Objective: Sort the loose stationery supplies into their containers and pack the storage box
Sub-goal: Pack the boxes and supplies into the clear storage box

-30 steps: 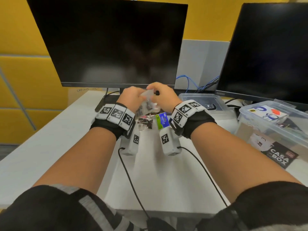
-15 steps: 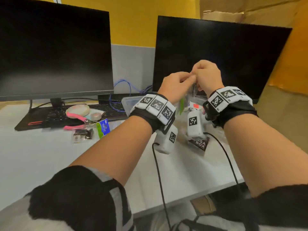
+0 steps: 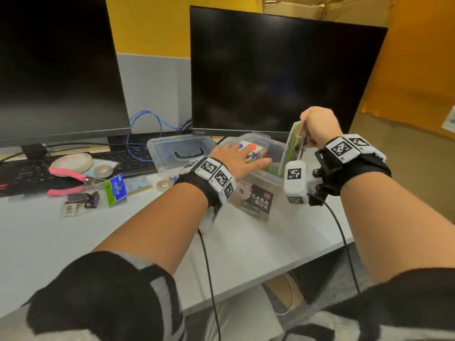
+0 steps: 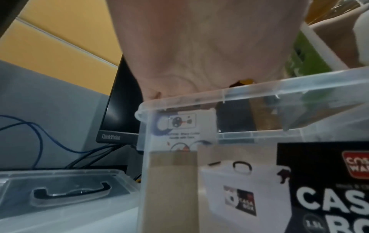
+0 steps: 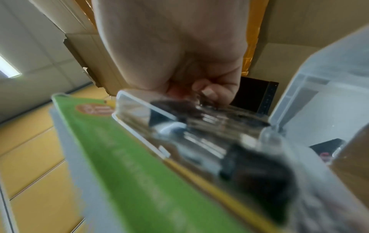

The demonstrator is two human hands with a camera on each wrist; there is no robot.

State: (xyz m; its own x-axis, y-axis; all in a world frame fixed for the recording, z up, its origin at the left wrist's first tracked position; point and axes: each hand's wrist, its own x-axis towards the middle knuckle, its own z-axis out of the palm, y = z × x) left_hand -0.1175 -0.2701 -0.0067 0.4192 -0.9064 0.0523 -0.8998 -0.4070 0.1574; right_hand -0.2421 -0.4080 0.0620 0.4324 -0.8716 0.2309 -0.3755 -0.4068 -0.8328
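Observation:
The clear storage box (image 3: 268, 179) with a "CASA BOX" label stands on the white desk under the right monitor. A white carton (image 3: 253, 150) lies in it, and my left hand (image 3: 242, 157) rests flat on that carton with straight fingers. The left wrist view shows the palm (image 4: 199, 47) just above the box rim (image 4: 279, 91). My right hand (image 3: 306, 129) pinches the top of a clear packet with a green card (image 3: 293, 146), upright over the box's right end. In the right wrist view the packet (image 5: 229, 149) holds dark clips under my fingers (image 5: 207, 91).
The box lid (image 3: 179, 148) with a black handle lies left of the box. Further left lie pink-handled pliers (image 3: 66, 173), tape rolls (image 3: 103, 169), a small clip packet (image 3: 81, 200) and a blue-green card (image 3: 115, 190). Two dark monitors stand behind. The desk edge is near my forearms.
Both hands moved from the middle of the desk right to the storage box. The left hand let go of the packet and lies on the carton; the right hand keeps the packet.

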